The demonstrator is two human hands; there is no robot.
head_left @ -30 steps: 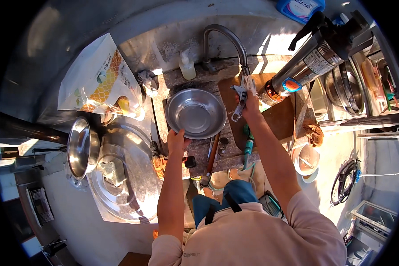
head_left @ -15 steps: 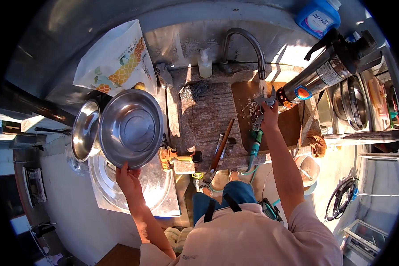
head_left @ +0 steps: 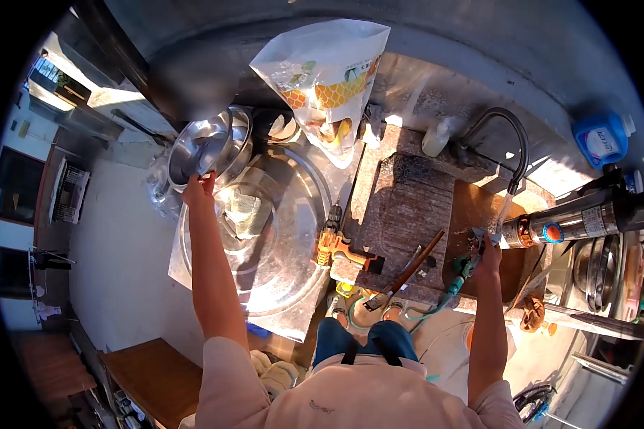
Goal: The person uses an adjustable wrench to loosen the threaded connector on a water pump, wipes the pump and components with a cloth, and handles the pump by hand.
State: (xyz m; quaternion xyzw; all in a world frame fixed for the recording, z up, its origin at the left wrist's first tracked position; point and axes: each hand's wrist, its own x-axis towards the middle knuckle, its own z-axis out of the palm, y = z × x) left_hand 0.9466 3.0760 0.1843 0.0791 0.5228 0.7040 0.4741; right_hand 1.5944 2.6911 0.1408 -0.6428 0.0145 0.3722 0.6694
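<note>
A steel bowl (head_left: 193, 154) is held by its near rim in the left hand (head_left: 199, 187), at the far left of a sunlit work area. The rim is pinched between closed fingers, and the bowl's body extends beyond the fingertips, away from the person. A second steel bowl (head_left: 243, 146) is overlapped by it on the right; whether the two are touching cannot be told.

On the other side, a metal tool (head_left: 477, 233) is gripped in the right hand (head_left: 488, 259) over the brown sink (head_left: 469, 202). The fingers are curled round it, and most of its length is hidden by them; only its bright end is seen at the far side of the grip, beneath the curved faucet (head_left: 525, 146), from which water is being run. A green hose nozzle (head_left: 456, 284) is seen just left of the hand, its contact with the tool unclear.

Between the hands, a wooden-handled tool (head_left: 416, 264) is laid on the stone counter (head_left: 408, 207), and an orange drill (head_left: 329, 247) is set at the counter's left edge. A pale cloth (head_left: 247, 214) is spread on a large round metal lid (head_left: 283, 182), near the left forearm. Farther back, a white bag (head_left: 325, 64) is stood upright.
</note>
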